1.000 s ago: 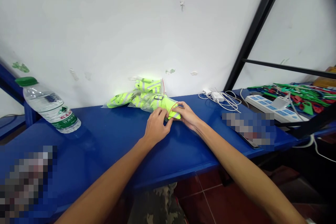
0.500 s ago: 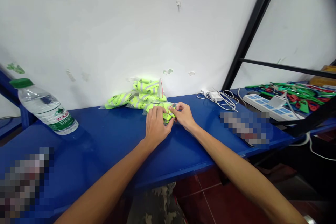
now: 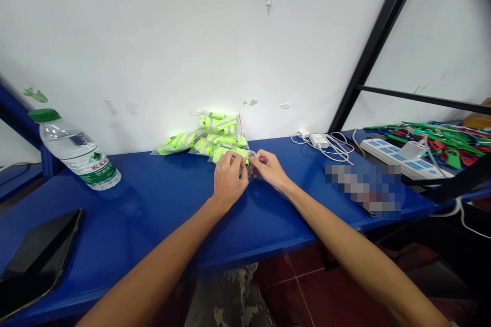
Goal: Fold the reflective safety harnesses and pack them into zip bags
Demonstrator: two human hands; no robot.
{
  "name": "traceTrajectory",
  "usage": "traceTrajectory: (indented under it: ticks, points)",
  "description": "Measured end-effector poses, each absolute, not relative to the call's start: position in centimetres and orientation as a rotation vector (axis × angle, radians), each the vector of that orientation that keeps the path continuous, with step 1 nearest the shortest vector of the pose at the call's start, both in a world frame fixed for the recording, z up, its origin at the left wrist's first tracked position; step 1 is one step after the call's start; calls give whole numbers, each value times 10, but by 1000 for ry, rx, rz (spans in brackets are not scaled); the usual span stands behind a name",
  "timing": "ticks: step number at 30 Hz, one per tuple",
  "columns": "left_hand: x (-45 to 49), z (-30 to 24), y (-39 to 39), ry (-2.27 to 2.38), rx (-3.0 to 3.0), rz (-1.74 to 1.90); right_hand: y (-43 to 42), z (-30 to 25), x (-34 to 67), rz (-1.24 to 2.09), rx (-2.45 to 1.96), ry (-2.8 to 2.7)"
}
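1. Two bare hands work close together on the blue tabletop (image 3: 146, 209), seen in the head view, the only view here. The left hand (image 3: 229, 179) is clenched, its fingers curled over a clear plastic packet (image 3: 228, 154) of reflective yellow-green fabric. The right hand (image 3: 270, 168) pinches the packet's near corner with gathered fingertips (the contact is small and partly hidden).
2. The packet lies on the tabletop, its far side against a heap of similar packets (image 3: 215, 133), which sits near the white wall (image 3: 153, 36).
3. The step in hand looks like working at that corner or edge of the packet, though the fingers hide exactly what is being done there. That spot seems to call for a small, steady pinch, with the left hand keeping the packet in place.
4. A water bottle (image 3: 79, 156) with a green cap stands tilted well to the left, and a dark tablet (image 3: 38, 250) lies near the tabletop's front edge. To the right are white charger cables (image 3: 326, 145), a power strip (image 3: 397, 158) and a mass of green and red plastic pieces (image 3: 441, 138).
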State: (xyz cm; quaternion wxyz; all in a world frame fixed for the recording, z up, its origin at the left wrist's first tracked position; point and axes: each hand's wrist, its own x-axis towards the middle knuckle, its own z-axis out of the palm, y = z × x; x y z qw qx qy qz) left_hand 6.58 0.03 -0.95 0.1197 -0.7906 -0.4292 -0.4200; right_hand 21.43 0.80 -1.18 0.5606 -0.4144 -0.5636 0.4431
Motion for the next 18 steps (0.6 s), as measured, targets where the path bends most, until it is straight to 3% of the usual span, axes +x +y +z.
traceTrajectory:
  ticks: [18]
  points:
    - [69, -9, -2, -1330, -2347, -940, 11, -21, 224, 1142, -964, -1285]
